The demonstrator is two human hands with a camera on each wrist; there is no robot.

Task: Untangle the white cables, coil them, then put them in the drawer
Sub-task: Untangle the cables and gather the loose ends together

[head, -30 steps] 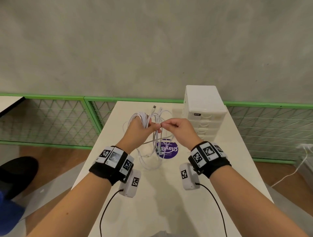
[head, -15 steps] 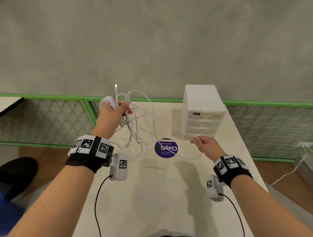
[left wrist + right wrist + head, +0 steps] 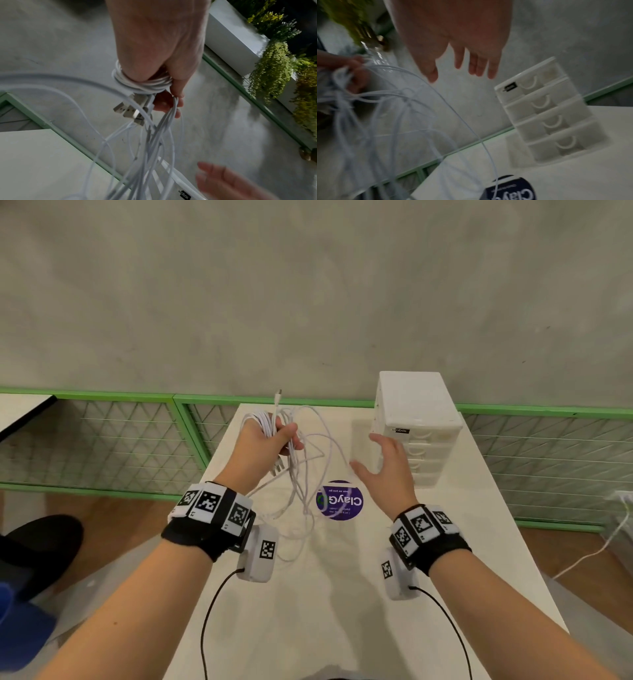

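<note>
My left hand [image 3: 270, 445] is raised above the table and grips a bundle of white cables [image 3: 308, 460]. Some turns are wound round its fingers [image 3: 173, 86], and the cables [image 3: 154, 142] hang from it in loose tangled loops down to the tabletop. Several plug ends [image 3: 130, 111] dangle just below that grip. My right hand [image 3: 387, 463] hovers to the right of the loops with fingers spread and nothing in it [image 3: 462, 65]. The white drawer unit [image 3: 416, 422] stands just behind it, all drawers [image 3: 551, 115] closed.
A round purple sticker [image 3: 339, 500] lies on the white table [image 3: 342, 594] below the hands. A green mesh railing [image 3: 102, 440] runs behind the table against a grey wall. Another white cable [image 3: 596, 549] trails on the floor at right.
My right hand pulled a strand out to the right, then let it go and rose open in front of the drawer unit. My left hand lifted the bundle left, then came back toward the centre.
</note>
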